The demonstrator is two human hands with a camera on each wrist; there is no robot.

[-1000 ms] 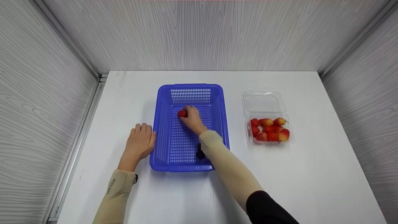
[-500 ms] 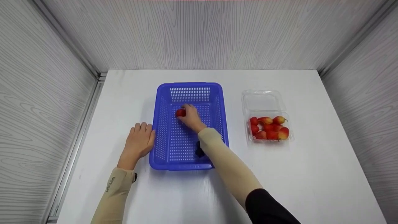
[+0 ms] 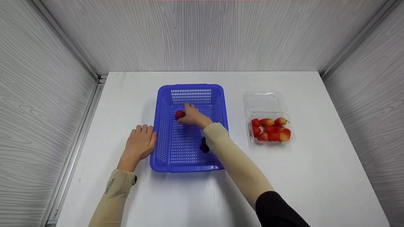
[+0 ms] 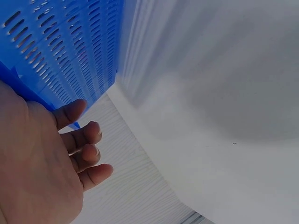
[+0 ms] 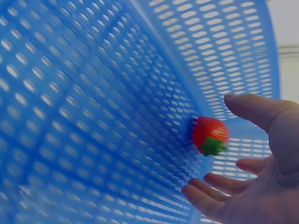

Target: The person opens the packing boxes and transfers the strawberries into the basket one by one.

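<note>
A red strawberry point(image 5: 210, 133) with a green leafy cap lies on the floor of the blue perforated basket point(image 3: 189, 168), toward its far left part. My right hand point(image 3: 193, 116) is inside the basket beside it, thumb and fingers spread apart. In the right wrist view, a gap shows between the fingers and the strawberry. My left hand point(image 3: 139, 142) rests against the outside of the basket's left rim. From the left wrist view, its loosely bent fingers point(image 4: 86, 135) hold nothing.
Right of the basket stands a clear plastic clamshell box point(image 3: 293, 137) holding several red and yellow fruits point(image 3: 274, 136), some pear-shaped. Its lid point(image 3: 264, 102) lies open toward the back. Wood-patterned panels point(image 3: 208, 34) enclose the white table point(image 3: 315, 176) at the back and sides.
My right hand has let go of the strawberry and spread its fingers, its wrist shifting slightly right. The strawberry sits a little further left. My left hand keeps its place at the rim.
</note>
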